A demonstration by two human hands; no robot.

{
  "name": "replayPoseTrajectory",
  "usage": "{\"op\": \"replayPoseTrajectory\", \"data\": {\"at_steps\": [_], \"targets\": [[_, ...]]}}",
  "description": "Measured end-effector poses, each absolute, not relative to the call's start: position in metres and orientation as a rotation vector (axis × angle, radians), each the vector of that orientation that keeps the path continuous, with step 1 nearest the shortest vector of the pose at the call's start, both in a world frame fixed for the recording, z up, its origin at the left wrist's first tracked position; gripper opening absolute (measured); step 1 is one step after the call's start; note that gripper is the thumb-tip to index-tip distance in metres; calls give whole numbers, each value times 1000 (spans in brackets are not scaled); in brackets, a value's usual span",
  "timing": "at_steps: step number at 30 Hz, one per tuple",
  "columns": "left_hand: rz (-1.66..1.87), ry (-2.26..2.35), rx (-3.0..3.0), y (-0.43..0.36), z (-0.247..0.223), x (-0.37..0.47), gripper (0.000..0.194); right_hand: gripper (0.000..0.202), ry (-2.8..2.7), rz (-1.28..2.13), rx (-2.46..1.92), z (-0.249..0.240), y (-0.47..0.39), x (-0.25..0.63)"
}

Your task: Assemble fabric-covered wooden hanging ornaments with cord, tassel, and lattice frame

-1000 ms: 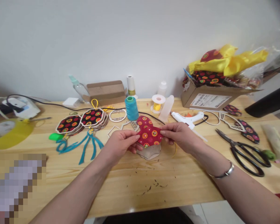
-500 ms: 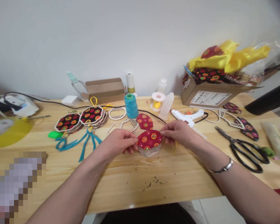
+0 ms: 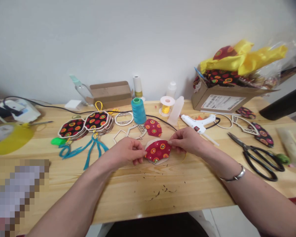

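Observation:
Between my two hands is a red patterned fabric piece (image 3: 158, 151) with small bright dots on it. My left hand (image 3: 132, 152) pinches its left edge, and my right hand (image 3: 184, 141) pinches the upper right edge. Under the fabric lies a pale scalloped piece (image 3: 151, 142), its rim showing above and below; its material is hard to make out. Just behind sits a second red patterned fabric piece (image 3: 153, 128), beside a cone of teal thread (image 3: 138, 112). Pale cut-out frames (image 3: 135, 131) lie beyond my left hand.
To the right are a white glue gun (image 3: 198, 124), black-handled scissors (image 3: 256, 156) and a cardboard box (image 3: 222, 100) full of fabric. Stacked patterned pieces (image 3: 97, 121) with teal tassels lie left. A black cable (image 3: 56, 108) crosses the back; dark scraps (image 3: 162, 191) lie in front.
The red fabric has shifted slightly down toward me over the pale piece, so the pale rim now shows along its top. Both hands keep their pinch.

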State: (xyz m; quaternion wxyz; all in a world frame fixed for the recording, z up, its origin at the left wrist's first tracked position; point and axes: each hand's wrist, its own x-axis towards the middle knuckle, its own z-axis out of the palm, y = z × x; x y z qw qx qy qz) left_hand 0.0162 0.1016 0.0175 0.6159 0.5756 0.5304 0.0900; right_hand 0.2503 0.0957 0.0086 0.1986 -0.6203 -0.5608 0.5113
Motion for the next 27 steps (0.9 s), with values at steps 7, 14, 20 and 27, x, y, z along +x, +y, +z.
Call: {"op": "replayPoseTrajectory", "data": {"at_steps": [7, 14, 20, 27], "targets": [[149, 1273, 1362, 103, 16, 17, 15, 14, -1630, 1365, -1760, 2, 96, 251], [138, 1248, 1378, 103, 14, 17, 16, 15, -1643, 1348, -1769, -1, 97, 252], [133, 1260, 1377, 102, 13, 17, 16, 14, -1626, 1369, -1786, 0, 96, 250], [132, 1270, 1376, 102, 12, 17, 16, 13, -1628, 1363, -1783, 1, 96, 249]]}}
